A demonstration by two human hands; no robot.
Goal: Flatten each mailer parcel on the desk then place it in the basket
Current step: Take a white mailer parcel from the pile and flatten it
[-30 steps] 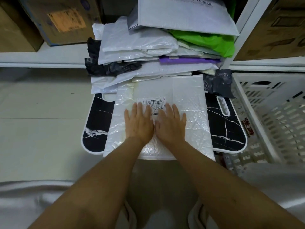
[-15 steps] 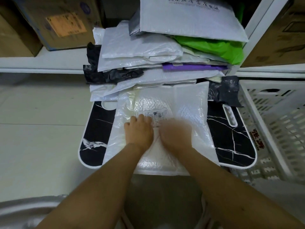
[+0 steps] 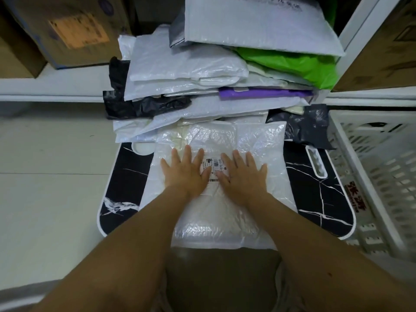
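Observation:
A white bubble mailer parcel (image 3: 225,217) with a small printed label lies flat on the black marble-patterned desk (image 3: 126,176). My left hand (image 3: 184,171) and my right hand (image 3: 243,174) press down on its middle, palms flat, fingers spread, one on each side of the label. Behind it a tall pile of mailers (image 3: 202,70) in white, black, purple and green leans on the desk's far end. The white slotted basket (image 3: 382,167) stands to the right of the desk.
White shelving (image 3: 56,88) runs behind, with cardboard boxes (image 3: 74,30) on the left and another box (image 3: 387,52) on the right. Pale tiled floor (image 3: 51,194) lies to the left. A black poly bag (image 3: 308,127) hangs over the desk's right side beside the basket.
Both hands drew back toward me along the parcel, then slid forward again and spread apart, leaving the label showing between them. The parcel stays in place.

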